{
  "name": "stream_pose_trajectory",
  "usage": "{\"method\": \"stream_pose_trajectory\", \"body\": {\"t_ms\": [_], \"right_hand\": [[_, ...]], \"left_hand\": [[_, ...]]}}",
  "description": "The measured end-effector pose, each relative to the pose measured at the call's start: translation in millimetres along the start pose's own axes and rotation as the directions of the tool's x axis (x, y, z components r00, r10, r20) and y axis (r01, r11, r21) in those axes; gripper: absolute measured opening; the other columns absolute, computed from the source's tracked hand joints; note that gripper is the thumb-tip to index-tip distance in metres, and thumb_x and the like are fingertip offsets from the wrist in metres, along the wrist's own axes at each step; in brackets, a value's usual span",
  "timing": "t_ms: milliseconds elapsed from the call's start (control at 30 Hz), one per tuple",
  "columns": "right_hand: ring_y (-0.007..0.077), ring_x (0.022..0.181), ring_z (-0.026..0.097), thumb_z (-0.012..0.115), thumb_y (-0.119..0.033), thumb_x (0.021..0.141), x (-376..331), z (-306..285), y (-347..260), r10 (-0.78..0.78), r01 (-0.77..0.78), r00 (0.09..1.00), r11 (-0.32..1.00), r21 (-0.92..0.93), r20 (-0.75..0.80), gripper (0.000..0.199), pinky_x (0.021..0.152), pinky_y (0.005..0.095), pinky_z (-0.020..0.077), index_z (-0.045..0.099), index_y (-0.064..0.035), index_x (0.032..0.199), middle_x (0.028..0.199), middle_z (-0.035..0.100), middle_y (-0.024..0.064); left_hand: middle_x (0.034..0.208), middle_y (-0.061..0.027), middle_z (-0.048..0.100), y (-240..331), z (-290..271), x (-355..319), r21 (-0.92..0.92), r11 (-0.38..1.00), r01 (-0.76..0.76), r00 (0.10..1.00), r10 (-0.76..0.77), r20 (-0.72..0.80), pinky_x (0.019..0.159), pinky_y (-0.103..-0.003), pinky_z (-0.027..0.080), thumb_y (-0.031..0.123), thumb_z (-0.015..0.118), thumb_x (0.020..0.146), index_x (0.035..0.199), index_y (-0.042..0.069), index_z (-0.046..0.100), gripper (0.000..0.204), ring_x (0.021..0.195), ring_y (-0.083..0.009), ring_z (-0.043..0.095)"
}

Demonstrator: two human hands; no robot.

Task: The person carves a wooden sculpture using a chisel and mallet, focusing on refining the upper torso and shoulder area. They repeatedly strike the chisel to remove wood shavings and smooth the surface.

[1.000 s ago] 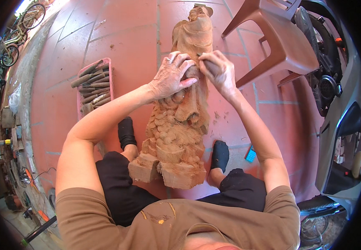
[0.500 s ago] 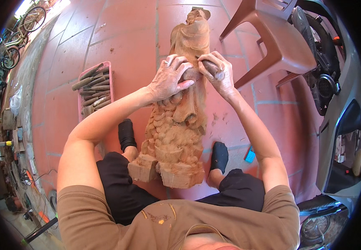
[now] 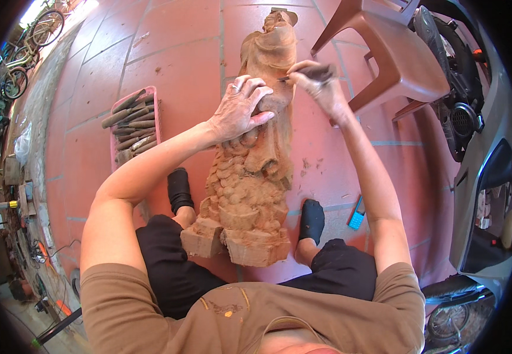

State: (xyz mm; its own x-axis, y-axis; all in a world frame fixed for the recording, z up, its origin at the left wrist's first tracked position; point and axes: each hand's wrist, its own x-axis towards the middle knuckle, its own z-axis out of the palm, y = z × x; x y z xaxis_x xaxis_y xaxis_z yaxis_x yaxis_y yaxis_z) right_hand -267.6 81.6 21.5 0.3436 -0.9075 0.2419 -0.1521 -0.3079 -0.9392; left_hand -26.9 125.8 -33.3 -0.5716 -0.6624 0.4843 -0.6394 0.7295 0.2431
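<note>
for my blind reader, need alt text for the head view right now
A right hand holds a dark tool, its tip at a carved wooden figure lying on a red tiled floor; the left hand rests on the figure. Left of it is a pink basket of tools, and at upper right a brown chair.

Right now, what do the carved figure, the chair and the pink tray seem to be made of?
Carved figure: wood, matte and seemingly unvarnished, judging by its brown, rough-cut surface.
Chair: probably moulded plastic, satin brown, from its smooth, continuous curves.
Pink tray: likely plastic, from its even colour and thin rim; gloss is hard to judge.
</note>
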Motion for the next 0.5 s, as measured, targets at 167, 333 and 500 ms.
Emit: {"method": "stream_pose_trajectory", "body": {"t_ms": [167, 333, 500], "right_hand": [[0.0093, 0.078, 0.065, 0.075, -0.019, 0.089, 11, -1, -4, 0.039, -0.047, 0.991, 0.997, -0.054, -0.128, 0.017, 0.073, 0.0276, 0.0525, 0.075, -0.0019, 0.090, 0.085, 0.072, 0.0038], [0.0107, 0.076, 0.065, 0.074, -0.020, 0.089, 1, 2, 1, -0.137, 0.120, 0.990, 0.945, -0.303, -0.034, 0.018, 0.071, 0.0298, 0.0531, 0.074, -0.0022, 0.092, 0.086, 0.072, 0.0051], [0.0105, 0.080, 0.063, 0.077, -0.021, 0.088, 19, -12, -7, 0.104, -0.103, 0.994, 0.994, 0.040, -0.044, 0.023, 0.071, 0.0267, 0.0505, 0.069, 0.0003, 0.091, 0.080, 0.067, 0.0014]], "left_hand": [[0.134, -0.0117, 0.049, 3, -3, 5, -0.046, 0.999, 0.022, 1.000, -0.022, 0.007, 0.113, -0.050, 0.034, 0.031, 0.076, 0.086, 0.132, 0.009, 0.053, 0.056, 0.130, -0.0364, 0.040], [0.133, -0.0113, 0.050, 1, -1, 0, -0.038, 0.999, 0.005, 1.000, -0.006, -0.025, 0.112, -0.049, 0.035, 0.030, 0.076, 0.086, 0.131, 0.009, 0.053, 0.055, 0.130, -0.0356, 0.041], [0.132, -0.0115, 0.050, 4, -2, 3, -0.028, 1.000, 0.007, 1.000, -0.007, -0.028, 0.111, -0.049, 0.036, 0.030, 0.077, 0.086, 0.130, 0.009, 0.053, 0.054, 0.128, -0.0351, 0.042]]}}
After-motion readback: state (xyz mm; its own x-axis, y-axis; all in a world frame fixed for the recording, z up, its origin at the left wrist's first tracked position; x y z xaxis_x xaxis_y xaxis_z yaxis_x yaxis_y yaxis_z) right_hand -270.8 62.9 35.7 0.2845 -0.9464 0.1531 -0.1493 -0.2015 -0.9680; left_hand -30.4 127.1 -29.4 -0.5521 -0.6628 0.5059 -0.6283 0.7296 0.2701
